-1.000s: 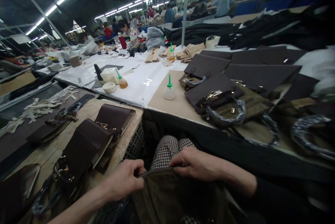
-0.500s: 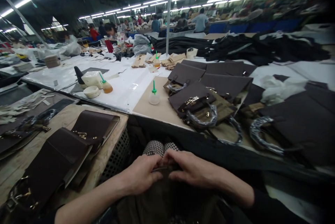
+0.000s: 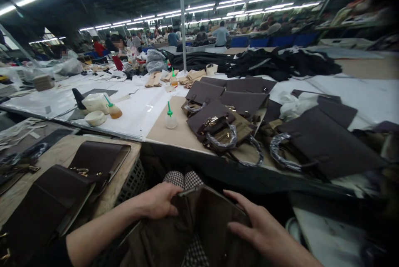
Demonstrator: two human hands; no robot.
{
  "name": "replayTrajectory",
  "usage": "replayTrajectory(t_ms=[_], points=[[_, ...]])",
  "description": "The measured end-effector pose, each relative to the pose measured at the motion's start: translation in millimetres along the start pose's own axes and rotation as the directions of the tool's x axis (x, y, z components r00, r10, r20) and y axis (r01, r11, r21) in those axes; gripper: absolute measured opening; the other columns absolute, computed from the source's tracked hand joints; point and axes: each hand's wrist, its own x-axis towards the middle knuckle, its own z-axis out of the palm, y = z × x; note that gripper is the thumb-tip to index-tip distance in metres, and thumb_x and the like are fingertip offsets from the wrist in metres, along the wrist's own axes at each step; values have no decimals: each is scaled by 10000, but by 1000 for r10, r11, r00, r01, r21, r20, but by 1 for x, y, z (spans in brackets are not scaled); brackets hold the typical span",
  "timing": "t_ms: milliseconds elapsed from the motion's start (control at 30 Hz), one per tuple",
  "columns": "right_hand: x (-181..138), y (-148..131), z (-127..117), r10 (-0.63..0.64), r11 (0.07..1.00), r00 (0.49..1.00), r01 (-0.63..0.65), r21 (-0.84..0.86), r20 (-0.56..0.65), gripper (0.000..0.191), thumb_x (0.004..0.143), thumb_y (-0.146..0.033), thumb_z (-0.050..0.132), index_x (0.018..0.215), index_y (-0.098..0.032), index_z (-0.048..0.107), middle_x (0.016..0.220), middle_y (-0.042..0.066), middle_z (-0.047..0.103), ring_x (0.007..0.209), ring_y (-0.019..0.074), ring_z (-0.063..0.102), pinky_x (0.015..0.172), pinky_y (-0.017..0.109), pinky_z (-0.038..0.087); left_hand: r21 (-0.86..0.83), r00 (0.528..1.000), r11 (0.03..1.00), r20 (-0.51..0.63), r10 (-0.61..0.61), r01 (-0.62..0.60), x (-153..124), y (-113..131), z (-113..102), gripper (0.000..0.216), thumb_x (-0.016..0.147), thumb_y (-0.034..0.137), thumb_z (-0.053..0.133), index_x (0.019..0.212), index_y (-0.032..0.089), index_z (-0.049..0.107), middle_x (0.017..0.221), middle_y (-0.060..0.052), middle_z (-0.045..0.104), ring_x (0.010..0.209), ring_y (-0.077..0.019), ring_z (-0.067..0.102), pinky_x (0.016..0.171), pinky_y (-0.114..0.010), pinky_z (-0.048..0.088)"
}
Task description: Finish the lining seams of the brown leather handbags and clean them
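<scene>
Across my lap lies an olive-brown bag piece point(image 3: 158, 238) of soft, slightly shiny material, with pale cut edges along its top. My left hand point(image 3: 163, 201) pinches its upper left edge between thumb and fingers. At the upper right edge is my right hand point(image 3: 260, 223), thumb and fingers spread apart around the panel; whether it touches cannot be made out. The piece's two sides part in the middle, where checked cloth point(image 3: 195, 252) shows through. Its lower portion runs out of view.
Dark brown handbags point(image 3: 221, 121) with wrapped handles crowd the white table's right side. Near them stands a green-tipped glue bottle point(image 3: 171, 120); an amber one point(image 3: 114, 111) is farther left. Brown flap panels point(image 3: 56, 194) lie on a wooden board point(image 3: 123, 167), beside a plastic basket point(image 3: 134, 181).
My hands have moved apart from a close position over my lap. The bag piece is now raised and spread between them. The view has turned slightly to the right.
</scene>
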Motion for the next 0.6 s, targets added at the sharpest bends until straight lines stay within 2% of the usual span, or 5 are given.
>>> replayTrajectory(t_ms=[100, 200, 300, 433, 600], points=[[3, -6, -14, -86, 979, 991, 66, 193, 100, 540, 798, -247, 678, 1327, -225, 573, 1215, 50, 703, 1097, 273, 646, 942, 339, 510, 7, 995, 1000, 100, -9, 8, -15, -2, -20, 282, 687, 160, 665, 966, 199, 689, 867, 44, 719, 804, -192, 649, 647, -223, 462], [8, -13, -16, -156, 963, 964, 99, 251, 216, 443, 811, -203, 686, 1252, -233, 654, 1061, 6, 743, 975, 242, 671, 839, 300, 523, 230, 981, 973, 195, -25, -21, -32, 6, -30, 280, 668, 148, 678, 940, 216, 685, 893, 27, 713, 826, -214, 651, 706, -255, 484], [12, -10, -7, -190, 939, 953, 106, 328, 235, 383, 836, -242, 694, 1218, -220, 684, 1034, 10, 744, 956, 240, 667, 819, 297, 523, 361, 989, 927, 142, 48, -96, -38, 15, -22, 525, 680, 113, 682, 1182, 248, 614, 1143, -36, 665, 1035, -265, 625, 895, -331, 486], [10, -1, 0, -197, 929, 961, 121, 349, 192, 396, 861, -317, 701, 1245, -224, 668, 1050, 14, 742, 961, 241, 666, 829, 305, 530, 161, 977, 964, 21, 213, -213, -34, 26, -5, 925, 700, 215, 818, 1465, 341, 313, 1391, -34, 522, 1232, -250, 532, 1035, -331, 423], [3, 0, 0, -170, 946, 972, 115, 304, 159, 406, 861, -341, 700, 1252, -239, 665, 1036, 13, 746, 933, 243, 672, 788, 298, 541, 177, 977, 962, -7, 212, -207, -20, 42, -7, 451, 884, 346, 694, 1290, 315, 500, 1220, -6, 616, 1094, -221, 598, 924, -308, 462]])
